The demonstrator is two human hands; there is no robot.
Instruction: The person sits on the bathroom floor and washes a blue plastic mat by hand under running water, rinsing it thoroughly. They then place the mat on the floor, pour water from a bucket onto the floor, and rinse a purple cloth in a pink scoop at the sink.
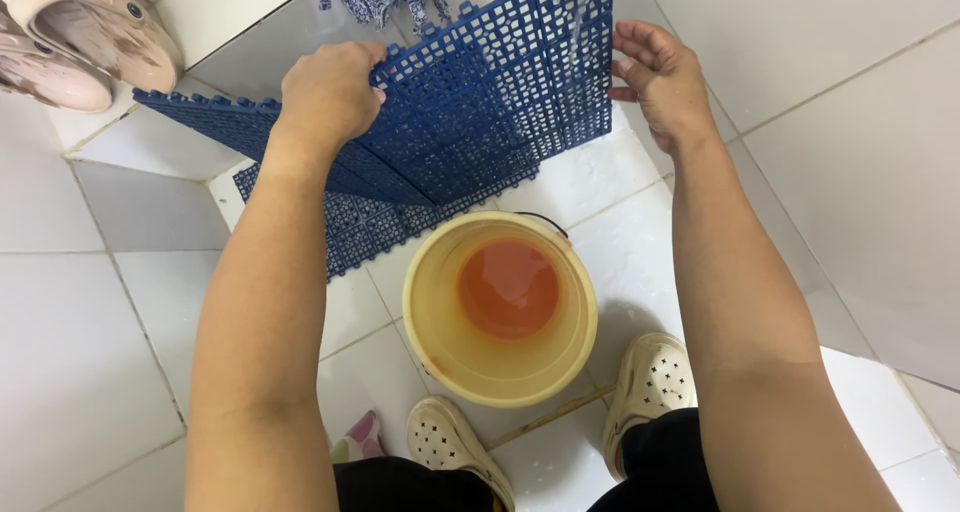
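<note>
Both hands hold a blue plastic grid mat [500, 92] tilted up on edge above the white tiled floor [90, 372]. The left hand [328, 92] is curled over its upper left edge, fingers hidden behind the grid. The right hand [660, 77] lies open against the right edge, fingers spread. A second blue mat [210, 122] rests flat on the step behind, and a third [370, 222] is mostly covered. Below stands a cream bucket [500, 312] with an orange-stained bottom. Two white clogs [650, 382] show, the legs cut off. Pink clogs [80, 42] sit at top left, partly out of frame.
</note>
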